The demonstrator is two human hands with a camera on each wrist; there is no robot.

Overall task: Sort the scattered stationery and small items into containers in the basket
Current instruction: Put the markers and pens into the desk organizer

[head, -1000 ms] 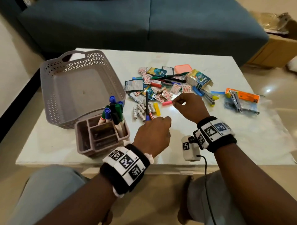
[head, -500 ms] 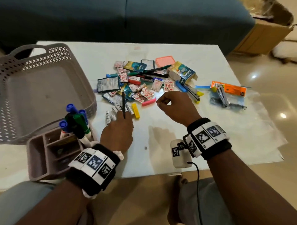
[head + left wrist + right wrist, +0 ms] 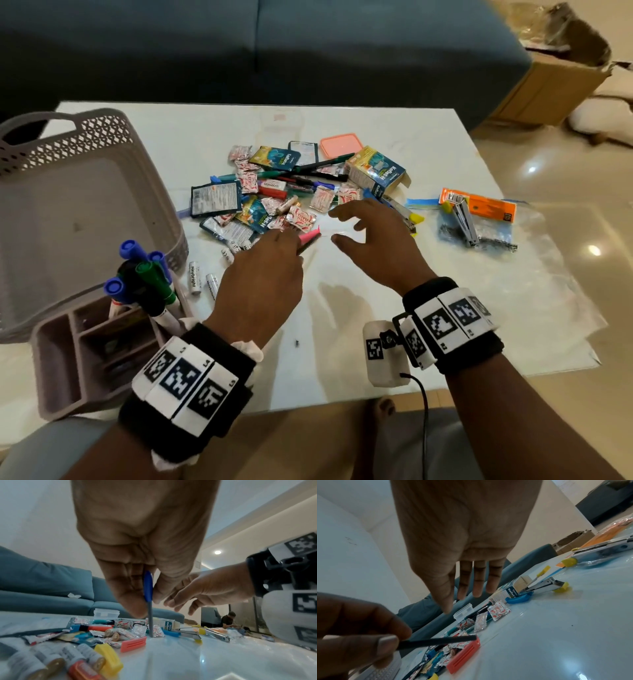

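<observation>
My left hand (image 3: 291,240) pinches a thin dark pen (image 3: 148,601) with a blue upper end. The pen stands nearly upright with its tip on the table beside a pink clip (image 3: 310,236). In the right wrist view the pen (image 3: 436,641) lies just above the pink clip (image 3: 464,657). My right hand (image 3: 346,226) hovers open, fingers spread, just right of the clip and holds nothing. The scattered pile (image 3: 274,192) of sachets, pens and packets lies behind both hands. The grey basket (image 3: 68,144) stands at the left, with a divided organiser (image 3: 61,359) holding markers (image 3: 144,277) in front of it.
Batteries (image 3: 202,279) lie by the organiser. A Koflet box (image 3: 376,171) and a pink-lidded container (image 3: 340,145) sit at the back of the pile. Staplers (image 3: 464,222) and an orange packet (image 3: 479,205) rest on a plastic bag at the right. A sofa stands behind the table.
My left hand has carried the pen to the right, from the batteries to the pink clip. My right hand's fingers have uncurled and spread open.
</observation>
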